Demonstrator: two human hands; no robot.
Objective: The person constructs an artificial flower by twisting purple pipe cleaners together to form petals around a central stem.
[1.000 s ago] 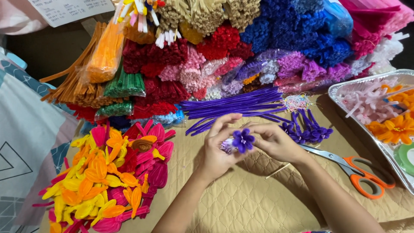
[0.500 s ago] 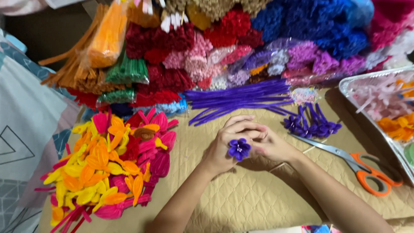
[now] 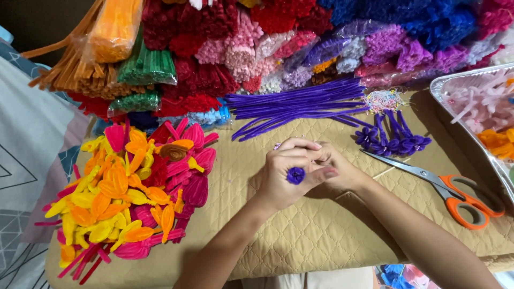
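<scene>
I see a surface (image 3: 321, 235) covered in tan quilted cloth, backed by heaped pipe-cleaner bundles (image 3: 278, 43) in red, pink, green, orange and blue. A mound of yellow, orange and pink flowers (image 3: 128, 192) lies at its left; a foil tray (image 3: 444, 91) and orange-handled scissors (image 3: 450, 195) lie at the right. My left hand (image 3: 281, 176) and right hand (image 3: 334, 168) meet mid-surface, fingers (image 3: 300, 147) curled together, pinching a small purple flower (image 3: 295, 175). It is a tight, fuzzy rosette, facing up, against my left palm.
</scene>
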